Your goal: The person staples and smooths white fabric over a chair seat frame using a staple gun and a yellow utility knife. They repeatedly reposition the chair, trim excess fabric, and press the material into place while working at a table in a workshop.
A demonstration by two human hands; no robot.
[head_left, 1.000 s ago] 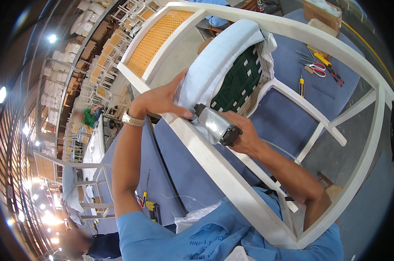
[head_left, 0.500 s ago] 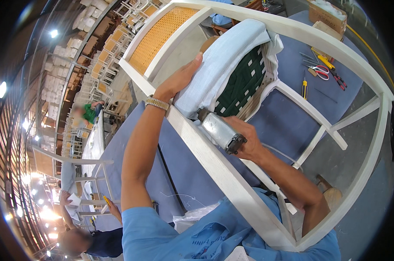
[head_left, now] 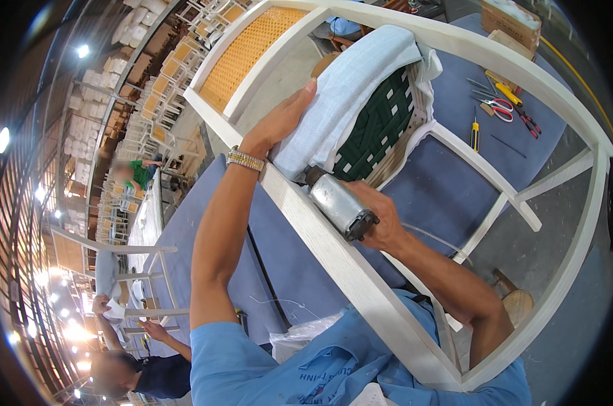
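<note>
Chair (head_left: 347, 267), one, white wooden frame, tipped over above a blue-covered counter (head_left: 448, 179), directly before the person; woven cane panel (head_left: 256, 54) in its back, at upper left. Seat, one, underside exposed: dark green webbing (head_left: 381, 122), woven, its side wrapped in pale blue fabric (head_left: 350, 95) with a loose, ruffled edge. Left hand (head_left: 283, 125), fingers extended and laid flat along the fabric, gripping nothing; metal-banded watch (head_left: 245, 160) at the wrist. Right hand (head_left: 381, 213), closed around a silver power tool (head_left: 339, 206), its fingers partly hidden; the dark nose sits at the lower end of the fabric, beside the frame rail, contact impossible to tell. Hand tools, on the counter beyond the chair: scissors (head_left: 501, 108) with red-and-white handles; yellow cutter (head_left: 508, 93); red-handled pliers (head_left: 531, 126); yellow-handled screwdriver (head_left: 475, 135), lying apart from the others. Cardboard box (head_left: 526, 27), at the upper right. Clear plastic bag (head_left: 303, 336), crumpled, beside the person's blue shirt (head_left: 273, 365). Second chair (head_left: 141, 250), pale-framed, at left, near a co-worker in a dark shirt (head_left: 161, 377).
</note>
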